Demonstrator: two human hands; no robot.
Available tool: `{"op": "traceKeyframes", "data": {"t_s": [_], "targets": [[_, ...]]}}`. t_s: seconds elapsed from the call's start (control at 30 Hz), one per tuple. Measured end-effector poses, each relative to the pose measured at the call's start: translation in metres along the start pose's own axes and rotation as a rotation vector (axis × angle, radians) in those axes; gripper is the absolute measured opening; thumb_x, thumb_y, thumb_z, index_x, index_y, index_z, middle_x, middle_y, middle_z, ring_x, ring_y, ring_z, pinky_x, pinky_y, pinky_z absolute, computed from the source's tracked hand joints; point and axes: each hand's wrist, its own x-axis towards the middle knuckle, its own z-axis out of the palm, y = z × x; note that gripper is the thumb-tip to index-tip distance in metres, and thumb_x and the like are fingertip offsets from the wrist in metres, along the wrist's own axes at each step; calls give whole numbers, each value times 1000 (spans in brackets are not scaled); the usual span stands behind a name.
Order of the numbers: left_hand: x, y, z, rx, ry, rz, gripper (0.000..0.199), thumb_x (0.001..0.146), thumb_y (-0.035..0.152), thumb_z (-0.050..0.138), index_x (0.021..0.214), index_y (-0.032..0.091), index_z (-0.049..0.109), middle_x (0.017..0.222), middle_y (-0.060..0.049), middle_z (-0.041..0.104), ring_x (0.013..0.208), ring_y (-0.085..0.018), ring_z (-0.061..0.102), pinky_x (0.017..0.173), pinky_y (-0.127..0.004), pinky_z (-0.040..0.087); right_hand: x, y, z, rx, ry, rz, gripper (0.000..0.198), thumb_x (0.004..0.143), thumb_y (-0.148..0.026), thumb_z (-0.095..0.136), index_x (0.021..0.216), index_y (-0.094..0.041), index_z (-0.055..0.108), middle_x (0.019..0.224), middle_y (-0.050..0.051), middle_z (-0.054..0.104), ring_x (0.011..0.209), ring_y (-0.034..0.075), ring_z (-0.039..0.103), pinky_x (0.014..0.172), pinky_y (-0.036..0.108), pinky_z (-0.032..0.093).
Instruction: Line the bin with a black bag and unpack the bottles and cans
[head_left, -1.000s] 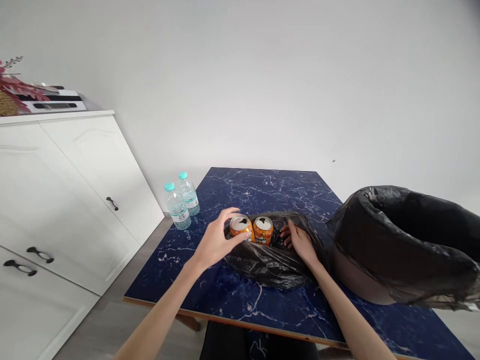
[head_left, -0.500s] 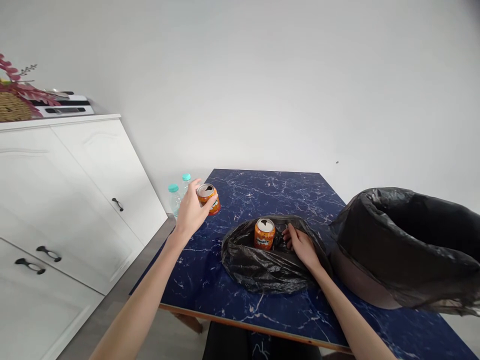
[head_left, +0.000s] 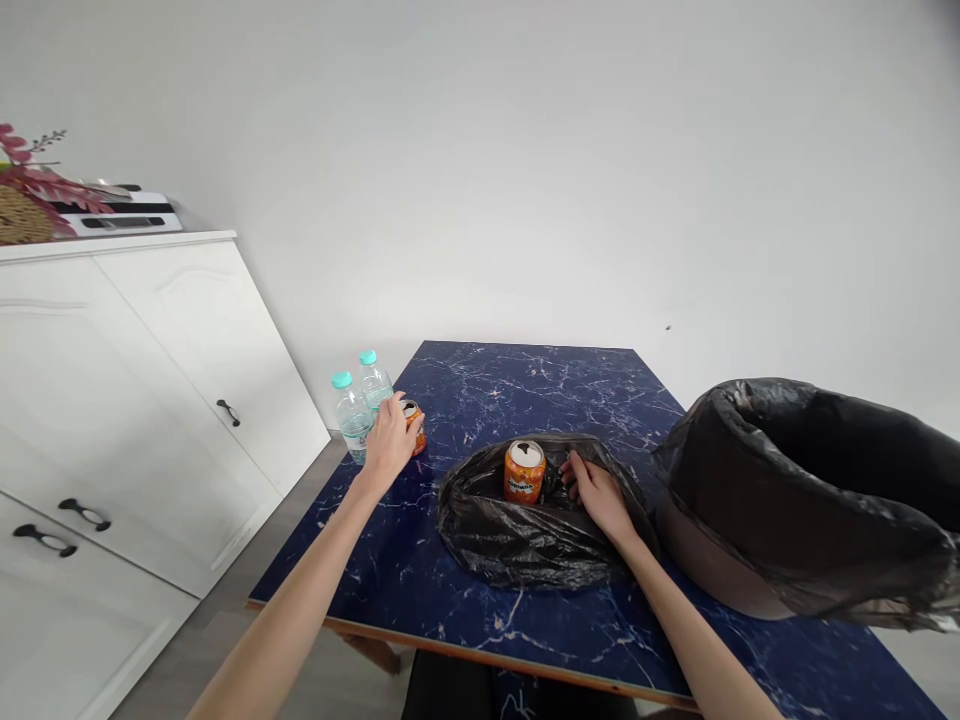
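Note:
My left hand (head_left: 388,440) is wrapped around an orange drink can (head_left: 415,425) that stands on the blue marble table (head_left: 525,380), next to two water bottles (head_left: 360,403). A second orange can (head_left: 524,470) stands upright inside a crumpled black plastic bag (head_left: 525,535) in the middle of the table. My right hand (head_left: 596,490) rests on that bag's right edge, fingers curled into the plastic just right of the can.
A bin lined with a black bag (head_left: 795,490) lies tilted on the table's right side. A white cabinet (head_left: 120,400) with dark handles stands at the left, with a basket and flowers on top. A white wall is behind.
My left hand lifted one orange can out of the black bag, carried it left, and set it down on the table beside the bottles. My right hand stayed on the bag.

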Motion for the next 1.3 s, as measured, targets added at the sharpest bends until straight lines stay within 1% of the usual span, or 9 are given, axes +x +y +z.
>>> {"op": "traceKeyframes", "data": {"t_s": [0.17,0.27,0.37,0.43,0.53,0.73,0.97,1.17,1.3], "targets": [[-2,1,-1,2,13,9,53,107,35,56,151,10,40,146,-29,59,128,-41,67,95,-49,59,-5,-6,0,-45,11,-54,59,97,-79,48,87,-25,72,85,9,77,75,29,70,73,38,54],[-11,10,-7,-31,46,55,54,107,37,57,151,12,42,153,-30,52,142,-44,56,110,-56,52,-9,-11,0,-56,-3,-101,55,94,-78,55,83,-26,69,82,7,75,82,29,69,79,38,54],[-31,21,-11,-112,53,142,44,110,39,52,149,18,49,165,-23,41,158,-40,37,127,-57,36,-11,-16,0,-40,-32,-147,54,95,-75,57,76,-26,67,80,6,72,85,29,68,84,38,53],[-46,26,-8,-191,-5,202,36,111,38,48,143,23,55,162,-16,48,157,-34,41,130,-52,33,-12,-18,0,-17,-44,-167,53,96,-73,55,74,-26,65,80,6,72,86,28,68,87,37,53],[-66,26,10,-330,-121,220,34,110,37,51,142,27,56,154,-11,57,145,-29,56,124,-47,45,-13,-20,0,17,-16,-175,46,98,-69,53,87,-26,67,91,6,73,93,28,69,92,38,55],[-75,8,53,-580,-227,37,48,109,35,52,155,26,39,163,-16,47,132,-24,68,105,-38,60,-23,-25,2,-34,60,-176,44,95,-64,62,115,-26,68,118,11,74,115,34,66,111,51,48],[-76,-2,58,-733,-185,-98,44,110,33,51,151,25,38,156,-16,52,128,-23,72,110,-40,58,-33,-38,14,-88,-87,-267,75,88,-59,77,150,-25,56,154,14,60,143,37,55,124,53,39],[-78,-11,70,-793,-98,-105,39,108,34,53,145,27,43,154,-14,48,118,-23,77,101,-39,62,-32,-29,23,-168,-162,-235,88,84,-64,81,157,-26,50,161,15,54,149,40,51,123,55,43],[-80,-15,76,-807,-43,-93,37,106,36,55,141,26,46,150,-15,48,113,-24,78,93,-38,65,-30,-23,28,-213,-162,-273,79,88,-64,76,151,-24,54,157,15,58,146,38,55,120,54,46]]}}
